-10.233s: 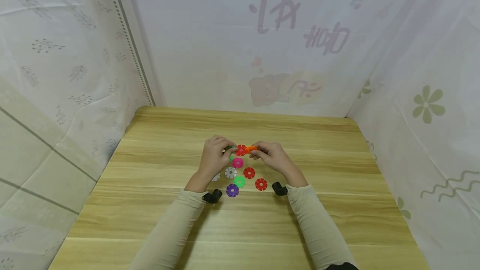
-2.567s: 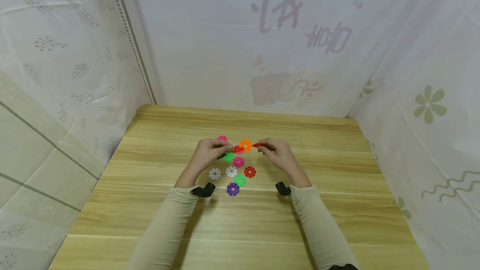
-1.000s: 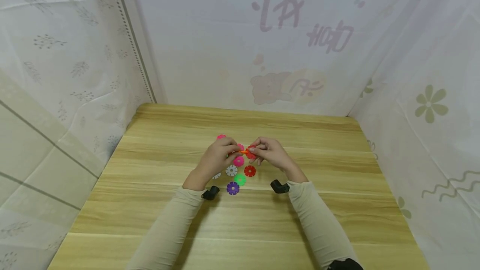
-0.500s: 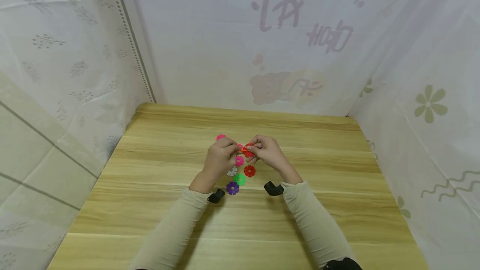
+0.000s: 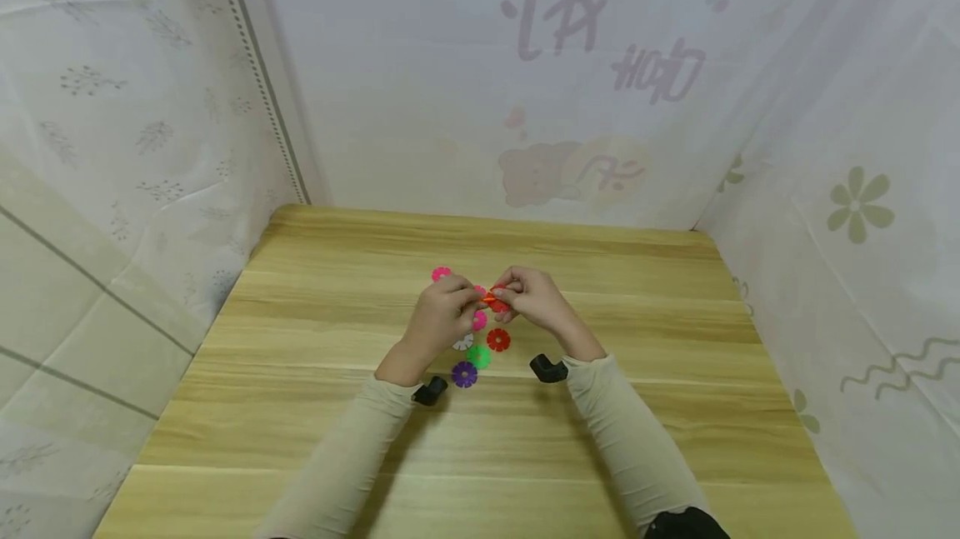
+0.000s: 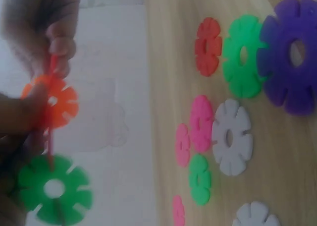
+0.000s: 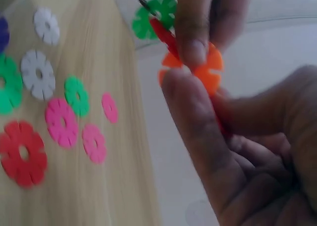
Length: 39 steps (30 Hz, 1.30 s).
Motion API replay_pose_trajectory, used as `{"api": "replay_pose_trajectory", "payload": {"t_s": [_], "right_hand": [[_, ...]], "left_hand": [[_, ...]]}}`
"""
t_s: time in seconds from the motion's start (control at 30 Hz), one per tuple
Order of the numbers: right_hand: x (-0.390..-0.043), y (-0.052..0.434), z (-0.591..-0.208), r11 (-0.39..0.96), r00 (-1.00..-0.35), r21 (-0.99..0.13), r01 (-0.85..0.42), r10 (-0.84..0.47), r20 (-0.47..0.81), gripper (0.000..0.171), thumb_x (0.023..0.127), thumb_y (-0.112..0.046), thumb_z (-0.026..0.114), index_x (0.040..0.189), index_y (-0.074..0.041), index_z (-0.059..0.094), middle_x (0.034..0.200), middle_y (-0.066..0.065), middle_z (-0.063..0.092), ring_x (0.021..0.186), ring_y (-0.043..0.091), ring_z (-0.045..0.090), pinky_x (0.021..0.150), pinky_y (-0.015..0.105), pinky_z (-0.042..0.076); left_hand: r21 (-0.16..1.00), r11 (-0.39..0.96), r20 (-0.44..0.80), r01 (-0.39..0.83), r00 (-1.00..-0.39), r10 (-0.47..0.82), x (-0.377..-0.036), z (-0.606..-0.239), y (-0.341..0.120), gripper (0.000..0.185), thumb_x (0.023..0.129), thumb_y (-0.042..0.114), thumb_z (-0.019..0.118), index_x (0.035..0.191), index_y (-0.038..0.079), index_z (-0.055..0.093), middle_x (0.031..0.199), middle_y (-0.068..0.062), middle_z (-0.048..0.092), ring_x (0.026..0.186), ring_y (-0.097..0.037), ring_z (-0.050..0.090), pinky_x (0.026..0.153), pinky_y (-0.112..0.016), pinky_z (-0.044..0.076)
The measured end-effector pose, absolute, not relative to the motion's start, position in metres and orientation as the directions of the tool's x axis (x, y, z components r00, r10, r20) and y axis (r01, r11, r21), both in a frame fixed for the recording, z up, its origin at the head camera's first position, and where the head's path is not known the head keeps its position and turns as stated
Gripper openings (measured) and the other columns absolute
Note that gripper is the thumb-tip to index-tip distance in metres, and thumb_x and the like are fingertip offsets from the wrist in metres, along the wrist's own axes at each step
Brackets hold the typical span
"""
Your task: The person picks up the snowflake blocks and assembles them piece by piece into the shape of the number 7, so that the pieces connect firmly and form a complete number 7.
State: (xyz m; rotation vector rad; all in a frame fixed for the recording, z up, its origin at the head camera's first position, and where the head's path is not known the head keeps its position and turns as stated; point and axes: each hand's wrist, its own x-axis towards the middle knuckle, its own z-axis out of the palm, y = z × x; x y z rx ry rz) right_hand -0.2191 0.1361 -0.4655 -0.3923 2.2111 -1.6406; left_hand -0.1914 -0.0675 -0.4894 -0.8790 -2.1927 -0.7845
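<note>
My left hand [image 5: 444,314] pinches an orange slotted disc [image 6: 64,107] between thumb and fingers. It belongs to a chain: a red disc [image 7: 163,35] seen edge-on joins it to a green disc [image 6: 54,203], and a dark disc edge [image 7: 141,0] crosses the green one. My right hand [image 5: 536,299] pinches another red disc [image 5: 498,306], which meets the orange disc's edge. Fingers cover that joint, so how deep it sits is hidden. Both hands are close together above the table, over the far end of the loose discs.
On the wooden table [image 5: 600,439] lie loose slotted discs: purple [image 5: 464,374], green [image 5: 478,356], red [image 5: 498,340], white [image 6: 233,137] and several pinks [image 7: 62,122]. Printed cloth [image 5: 390,106] hangs behind the table and at both sides. Black wrist mounts [image 5: 549,368] jut from the cuffs.
The nearer right red disc left the table and is in my right hand. From apart, my hands came together, bringing it against the orange disc; over the last half second they barely move.
</note>
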Motion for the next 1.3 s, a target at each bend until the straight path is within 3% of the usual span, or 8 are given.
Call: {"api": "replay_pose_trajectory", "payload": {"t_s": [0.13,0.27,0.37,0.43,0.67,0.87,1.13,1.3], "right_hand": [[-0.223,0.138,-0.467,0.342,-0.883,-0.936,-0.083,-0.46,-0.09,0.01,0.102,-0.007,0.058,0.108,-0.004,0.065,0.087,0.023,0.071,0.078,0.05,0.068,0.073,0.059,0.057],[-0.226,0.138,-0.468,0.382,-0.879,-0.915,-0.131,-0.471,-0.07,0.012,0.103,-0.012,0.059,0.109,-0.007,0.068,0.079,0.013,0.07,0.077,0.05,0.067,0.063,0.046,0.059],[-0.227,0.138,-0.467,0.393,-0.877,-0.907,-0.15,-0.477,-0.062,0.014,0.103,-0.016,0.06,0.11,-0.008,0.069,0.078,0.014,0.07,0.079,0.052,0.066,0.058,0.038,0.058],[-0.227,0.138,-0.468,0.405,-0.876,-0.9,-0.165,-0.478,-0.055,0.016,0.103,-0.02,0.061,0.112,-0.01,0.069,0.08,0.015,0.071,0.078,0.051,0.066,0.058,0.038,0.058],[-0.229,0.141,-0.473,0.372,-0.89,-0.914,-0.164,-0.454,-0.025,0.025,0.1,-0.029,0.065,0.12,-0.014,0.068,0.086,0.013,0.072,0.077,0.049,0.065,0.067,0.056,0.056],[-0.231,0.144,-0.474,0.306,-0.895,-0.937,-0.169,-0.446,0.016,0.023,0.1,-0.028,0.065,0.118,-0.013,0.069,0.084,0.01,0.071,0.074,0.036,0.068,0.064,0.044,0.058],[-0.23,0.146,-0.472,0.286,-0.895,-0.945,-0.157,-0.446,0.014,0.022,0.1,-0.027,0.065,0.117,-0.015,0.071,0.088,0.015,0.07,0.075,0.037,0.067,0.069,0.054,0.057],[-0.231,0.147,-0.471,0.296,-0.889,-0.939,-0.177,-0.457,0.024,0.021,0.1,-0.027,0.065,0.116,-0.015,0.072,0.088,0.013,0.07,0.072,0.029,0.066,0.065,0.043,0.058]], "left_hand": [[0.338,0.597,0.64,0.728,-0.643,0.422,-0.188,-0.486,-0.071,0.005,0.081,0.004,0.083,0.082,0.003,0.078,0.083,-0.002,0.067,0.075,-0.015,0.062,0.066,-0.023,0.054],[0.393,0.595,0.574,0.701,-0.692,0.437,-0.187,-0.484,-0.072,0.005,0.084,0.008,0.082,0.082,0.006,0.079,0.083,0.0,0.067,0.074,-0.014,0.061,0.064,-0.022,0.053],[0.416,0.6,0.551,0.684,-0.714,0.432,-0.187,-0.485,-0.073,0.005,0.085,0.01,0.081,0.082,0.007,0.078,0.081,0.001,0.066,0.071,-0.014,0.06,0.062,-0.021,0.051],[0.428,0.603,0.538,0.673,-0.726,0.428,-0.187,-0.485,-0.073,0.006,0.086,0.011,0.081,0.082,0.008,0.078,0.081,0.002,0.065,0.07,-0.014,0.06,0.061,-0.021,0.05],[0.46,0.599,0.539,0.656,-0.742,0.399,-0.186,-0.483,-0.076,0.009,0.086,0.015,0.082,0.082,0.009,0.077,0.083,0.0,0.066,0.07,-0.02,0.063,0.062,-0.025,0.051],[0.496,0.576,0.535,0.649,-0.752,0.386,-0.186,-0.483,-0.077,0.01,0.087,0.018,0.081,0.084,0.009,0.077,0.084,0.0,0.066,0.073,-0.023,0.065,0.065,-0.028,0.052],[0.582,0.531,0.494,0.616,-0.787,0.37,-0.188,-0.485,-0.078,0.014,0.089,0.025,0.08,0.086,0.011,0.078,0.086,0.004,0.066,0.076,-0.016,0.064,0.066,-0.026,0.052],[0.638,0.507,0.444,0.579,-0.815,0.372,-0.189,-0.485,-0.079,0.017,0.089,0.031,0.079,0.088,0.014,0.078,0.088,0.007,0.066,0.078,-0.013,0.063,0.068,-0.027,0.053]]}}
